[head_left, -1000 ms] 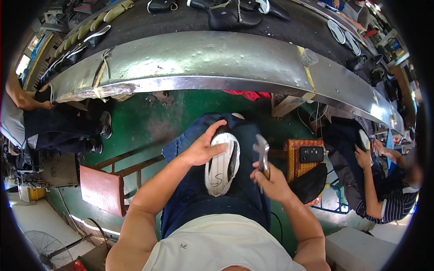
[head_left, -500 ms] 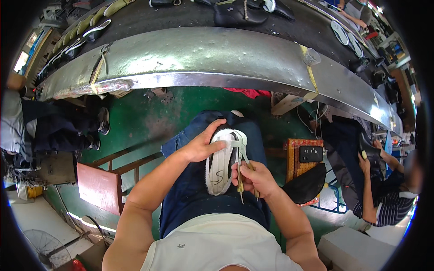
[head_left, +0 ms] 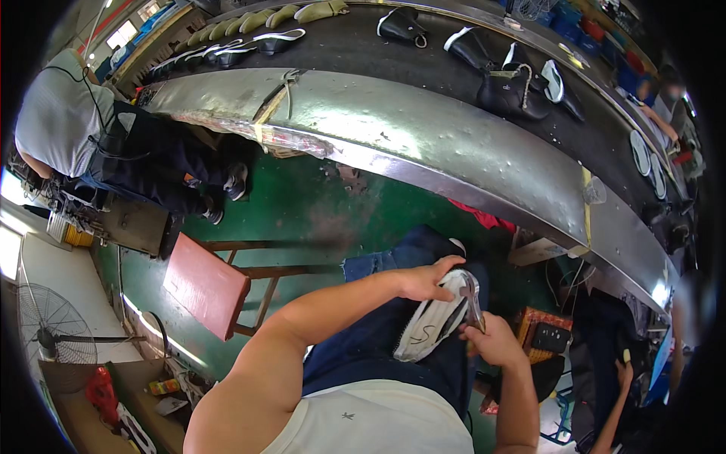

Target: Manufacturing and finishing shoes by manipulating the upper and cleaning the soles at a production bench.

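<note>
Your left hand (head_left: 425, 281) clamps over the top of a white shoe (head_left: 432, 327) lying across your lap, fingers curled around its upper end, so that grip is closed on the shoe. Your right hand (head_left: 495, 342) sits just beside it, wrapped around the handles of a pair of metal pliers (head_left: 472, 301) whose nose points up along the shoe's right edge, touching or nearly touching the material there.

How far the work has got is hard to judge. The shoe shows a pale sole with a dark scribbled mark below your left grip, and the pliers are at its rim — the edge work looks to be in hand rather than done. Whether the jaws actually bite the material I cannot tell; the spot is small and partly behind your left fingers.

The shoe's far side and toe are hidden under your left hand — your jeans cover the rest. Above your grips the long metal table (head_left: 423, 136) curves past with dark shoes (head_left: 499, 83) on its belt. A red stool (head_left: 204, 284) stands well off to the left of your left grip.
</note>
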Available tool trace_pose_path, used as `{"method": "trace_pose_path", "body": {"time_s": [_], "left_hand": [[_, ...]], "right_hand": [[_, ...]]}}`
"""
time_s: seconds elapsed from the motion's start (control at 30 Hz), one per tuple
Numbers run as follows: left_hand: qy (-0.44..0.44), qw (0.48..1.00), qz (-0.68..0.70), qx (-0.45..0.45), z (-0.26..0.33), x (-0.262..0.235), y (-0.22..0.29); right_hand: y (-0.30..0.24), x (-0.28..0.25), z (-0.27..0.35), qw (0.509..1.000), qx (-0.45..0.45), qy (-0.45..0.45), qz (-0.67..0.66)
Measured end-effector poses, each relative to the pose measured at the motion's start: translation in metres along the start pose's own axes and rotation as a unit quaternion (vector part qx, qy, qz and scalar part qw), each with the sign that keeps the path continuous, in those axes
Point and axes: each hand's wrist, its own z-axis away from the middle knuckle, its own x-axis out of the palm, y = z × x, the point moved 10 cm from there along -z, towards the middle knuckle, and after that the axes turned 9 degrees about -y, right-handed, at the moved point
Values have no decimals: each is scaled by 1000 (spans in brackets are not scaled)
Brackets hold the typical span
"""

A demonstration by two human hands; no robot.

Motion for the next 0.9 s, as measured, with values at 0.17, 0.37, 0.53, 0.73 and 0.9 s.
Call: {"method": "trace_pose_path", "body": {"time_s": [0.17,0.37,0.53,0.73,0.9], "left_hand": [[6,996,-90,12,-19,3,-4],[-10,1000,-19,-14,2,-12,2],[-51,970,239,-2,9,-27,-14],[50,993,107,-32,-1,-17,-19],[172,971,-167,14,-2,-29,-2]], "right_hand": [[-40,-5,-11,994,-82,-69,4],[-181,-40,25,961,-265,61,-58],[-19,-19,12,997,-70,-1,38],[20,0,-8,999,-26,23,0],[6,-9,-11,997,49,-48,-28]]}}
